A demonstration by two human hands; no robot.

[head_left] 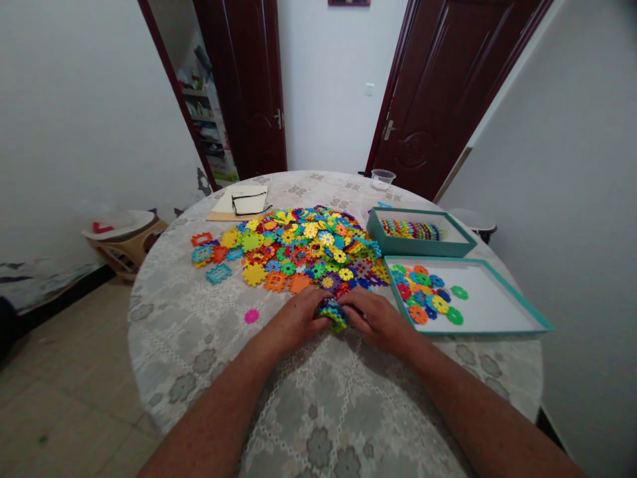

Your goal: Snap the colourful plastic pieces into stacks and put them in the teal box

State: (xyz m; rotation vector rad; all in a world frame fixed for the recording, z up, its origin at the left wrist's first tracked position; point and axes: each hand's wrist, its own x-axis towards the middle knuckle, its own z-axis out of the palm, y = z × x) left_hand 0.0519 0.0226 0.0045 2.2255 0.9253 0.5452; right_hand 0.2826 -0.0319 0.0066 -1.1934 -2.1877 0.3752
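Note:
A short stack of colourful plastic snowflake discs (332,317) is between my two hands, near the front edge of the big pile. My left hand (298,314) is closed round its left side, thumb toward me. From the right, the curled fingers of my right hand (377,317) press against the stack. Just beyond my hands spreads a heap of plastic discs and square toothed pieces (303,242) in many colours. One pink disc (251,316) lies alone to the left of my left hand.
A teal box (423,249) at the right holds a row of discs. Before it, a teal-rimmed lid (497,328) contains loose discs. Glasses (243,204) rest on a notebook (226,204) at the back left. A clear plastic cup (383,178) stands at the far edge.

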